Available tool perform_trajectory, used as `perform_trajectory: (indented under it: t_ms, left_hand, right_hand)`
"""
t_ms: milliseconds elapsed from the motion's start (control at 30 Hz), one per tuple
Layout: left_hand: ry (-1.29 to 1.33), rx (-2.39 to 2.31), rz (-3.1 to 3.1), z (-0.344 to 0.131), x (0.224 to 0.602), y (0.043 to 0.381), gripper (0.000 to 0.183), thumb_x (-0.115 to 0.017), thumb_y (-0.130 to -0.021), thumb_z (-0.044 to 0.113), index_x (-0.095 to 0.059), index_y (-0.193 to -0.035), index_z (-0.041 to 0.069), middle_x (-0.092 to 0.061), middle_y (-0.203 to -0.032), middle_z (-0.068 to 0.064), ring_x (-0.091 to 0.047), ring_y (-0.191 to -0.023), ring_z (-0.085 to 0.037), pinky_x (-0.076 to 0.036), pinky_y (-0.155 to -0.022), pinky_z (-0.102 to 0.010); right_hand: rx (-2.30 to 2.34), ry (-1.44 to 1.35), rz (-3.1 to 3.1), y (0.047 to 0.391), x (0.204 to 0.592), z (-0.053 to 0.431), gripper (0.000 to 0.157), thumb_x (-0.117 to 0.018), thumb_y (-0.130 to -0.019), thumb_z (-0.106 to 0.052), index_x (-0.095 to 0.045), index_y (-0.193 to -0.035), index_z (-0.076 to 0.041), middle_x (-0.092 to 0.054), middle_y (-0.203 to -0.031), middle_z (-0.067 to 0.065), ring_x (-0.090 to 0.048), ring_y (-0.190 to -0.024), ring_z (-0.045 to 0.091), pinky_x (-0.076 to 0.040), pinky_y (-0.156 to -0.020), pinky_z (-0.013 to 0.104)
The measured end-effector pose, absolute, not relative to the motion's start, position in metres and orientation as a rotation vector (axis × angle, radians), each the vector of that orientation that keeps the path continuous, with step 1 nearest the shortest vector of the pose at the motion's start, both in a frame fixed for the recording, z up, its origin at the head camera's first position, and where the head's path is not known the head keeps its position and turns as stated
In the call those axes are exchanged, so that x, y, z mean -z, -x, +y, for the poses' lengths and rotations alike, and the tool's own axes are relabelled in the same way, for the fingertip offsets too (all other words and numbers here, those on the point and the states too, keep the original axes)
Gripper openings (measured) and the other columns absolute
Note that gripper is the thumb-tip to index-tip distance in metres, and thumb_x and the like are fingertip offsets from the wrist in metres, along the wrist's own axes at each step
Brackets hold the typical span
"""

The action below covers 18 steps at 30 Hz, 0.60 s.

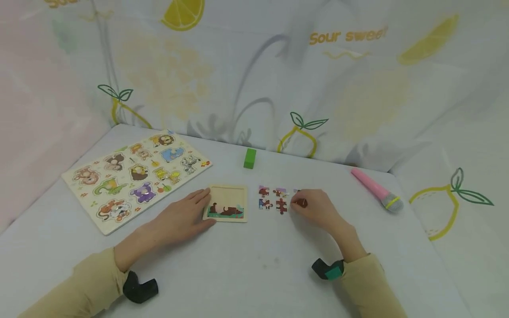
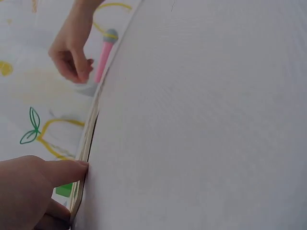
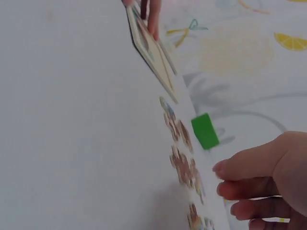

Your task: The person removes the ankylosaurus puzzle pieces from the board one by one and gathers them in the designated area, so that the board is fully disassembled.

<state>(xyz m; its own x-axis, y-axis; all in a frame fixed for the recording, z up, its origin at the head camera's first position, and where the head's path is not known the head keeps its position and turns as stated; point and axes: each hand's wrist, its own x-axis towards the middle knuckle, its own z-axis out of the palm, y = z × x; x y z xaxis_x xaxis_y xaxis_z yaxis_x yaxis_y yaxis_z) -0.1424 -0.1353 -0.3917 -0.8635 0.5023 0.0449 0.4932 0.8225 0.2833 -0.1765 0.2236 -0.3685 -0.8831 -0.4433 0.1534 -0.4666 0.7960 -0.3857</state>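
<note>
My left hand (image 1: pixel 184 216) rests along the left side of a small wooden puzzle tray (image 1: pixel 227 187), fingers near its upper left corner and thumb near the lower one. A printed strip of brown, green and teal fills the tray's lower part. In the left wrist view the thumb (image 2: pixel 67 172) touches the tray's edge. My right hand (image 1: pixel 318 210) hovers with loosely bent fingers over the right end of two rows of jigsaw pieces (image 1: pixel 281 206). A brown patch shows between its fingers. In the right wrist view, thumb and forefinger stand apart with nothing seen between them.
A large wooden animal puzzle board (image 1: pixel 131 210) lies at the left. A green block (image 1: pixel 249 158) stands behind the tray. Toward the right edge lies a pink toy microphone (image 1: pixel 374 187). A lemon-print cloth (image 1: pixel 254 79) hangs behind the white table.
</note>
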Motion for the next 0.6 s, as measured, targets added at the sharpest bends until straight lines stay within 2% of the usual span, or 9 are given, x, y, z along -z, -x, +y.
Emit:
perform_trajectory:
  t_ms: [133, 367, 467, 600]
  left_hand:
    - [-0.843, -0.483, 2.94, -0.14, 0.391, 0.146, 0.068, -0.062, -0.098, 0.04, -0.045, -0.146, -0.006, -0.037, -0.157, -0.021, -0.036, -0.144, -0.04, -0.036, -0.114, -0.054]
    - [-0.852, -0.52, 2.899, -0.148, 0.39, 0.149, 0.066, -0.063, -0.097, 0.041, -0.048, -0.145, -0.002, -0.039, -0.157, -0.018, -0.039, -0.143, -0.039, -0.038, -0.112, -0.055]
    - [-0.855, -0.545, 2.878, -0.148, 0.39, 0.151, 0.067, -0.064, -0.097, 0.043, -0.049, -0.145, -0.001, -0.039, -0.157, -0.016, -0.039, -0.143, -0.038, -0.038, -0.112, -0.055]
    - [-0.846, -0.542, 2.872, -0.15, 0.388, 0.152, 0.067, -0.064, -0.097, 0.043, -0.049, -0.145, 0.0, -0.039, -0.157, -0.016, -0.039, -0.143, -0.038, -0.039, -0.112, -0.056]
  right_hand:
    - [-0.779, -0.879, -2.85, 0.171, 0.369, 0.179, 0.005, -0.073, -0.089, -0.009, -0.077, -0.092, -0.007, -0.066, -0.077, -0.004, -0.053, -0.067, 0.007, -0.047, -0.062, 0.021]
    - [-0.925, -1.11, -2.937, 0.176, 0.378, 0.095, 0.02, -0.069, -0.095, -0.015, -0.072, -0.111, -0.005, -0.066, -0.096, 0.002, -0.057, -0.077, 0.01, -0.048, -0.069, 0.02]
    - [-0.955, -1.148, -2.969, 0.179, 0.381, 0.075, 0.024, -0.068, -0.096, -0.015, -0.07, -0.117, -0.003, -0.063, -0.101, 0.005, -0.056, -0.081, 0.012, -0.047, -0.071, 0.021]
    - [-1.01, -1.121, -2.981, 0.181, 0.386, 0.064, 0.028, -0.069, -0.096, -0.015, -0.068, -0.12, -0.002, -0.058, -0.102, 0.006, -0.053, -0.078, 0.011, -0.045, -0.069, 0.019]
